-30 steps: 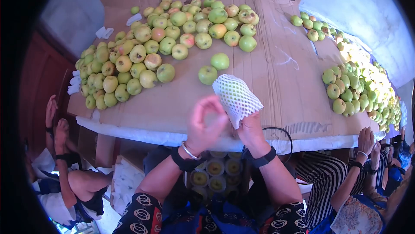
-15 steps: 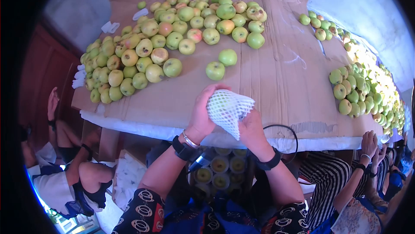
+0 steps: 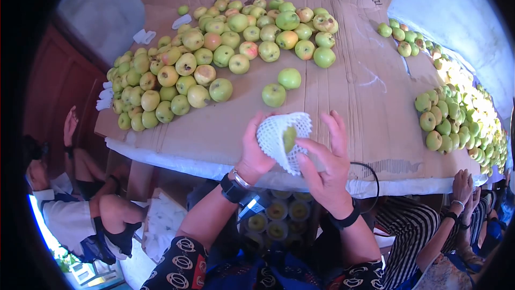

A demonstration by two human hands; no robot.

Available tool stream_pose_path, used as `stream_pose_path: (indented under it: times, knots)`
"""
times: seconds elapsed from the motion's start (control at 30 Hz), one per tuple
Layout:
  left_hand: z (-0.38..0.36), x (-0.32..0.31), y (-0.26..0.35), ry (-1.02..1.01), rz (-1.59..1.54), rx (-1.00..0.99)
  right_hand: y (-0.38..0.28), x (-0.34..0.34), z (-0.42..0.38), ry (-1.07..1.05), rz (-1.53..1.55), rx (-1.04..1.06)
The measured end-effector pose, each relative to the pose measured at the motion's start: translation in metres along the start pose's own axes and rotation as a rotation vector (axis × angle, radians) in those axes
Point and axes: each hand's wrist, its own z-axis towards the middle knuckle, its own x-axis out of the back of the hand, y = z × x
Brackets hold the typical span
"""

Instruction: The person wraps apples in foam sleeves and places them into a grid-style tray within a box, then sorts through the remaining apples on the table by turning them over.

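Observation:
My left hand [image 3: 254, 151] is wrapped round a green apple [image 3: 289, 139] in a white foam net [image 3: 272, 135]. The net's mouth faces right and shows part of the apple's skin. My right hand [image 3: 330, 172] is on that side with its fingers spread, the index fingertip and thumb right at the net's edge. Just beyond my hands, two loose green apples [image 3: 274, 95] sit side by side on the cardboard-covered table [image 3: 343, 124]. Behind them and to the left spreads a large pile of apples [image 3: 204, 57], some with brown marks.
More apples [image 3: 456, 113] are heaped at the table's right. White foam nets [image 3: 144, 36] lie at the left edge. Below, a box holds apples in round cups [image 3: 277, 210]. One person sits at left; another person's hands [image 3: 462, 185] are at right. A black cable [image 3: 377, 183] loops over the edge.
My right hand has come off the foam net and its fingers have spread. The net has turned so that its opening shows the apple inside. The whole view has shifted slightly.

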Motion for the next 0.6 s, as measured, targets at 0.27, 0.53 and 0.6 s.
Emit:
stream_pose_path:
  times: [0.27, 0.53, 0.6]
  knots:
    - [-0.004, -0.002, -0.013, 0.066, 0.235, -0.054, 0.002, -0.003, -0.002, -0.183, -0.187, -0.225]
    - [-0.002, -0.006, -0.018, 0.043, 0.215, -0.03, 0.006, -0.002, -0.003, -0.135, 0.018, -0.279]
    - [-0.001, -0.004, -0.019, 0.106, 0.205, -0.034, 0.007, 0.0, 0.0, -0.063, 0.105, -0.313]
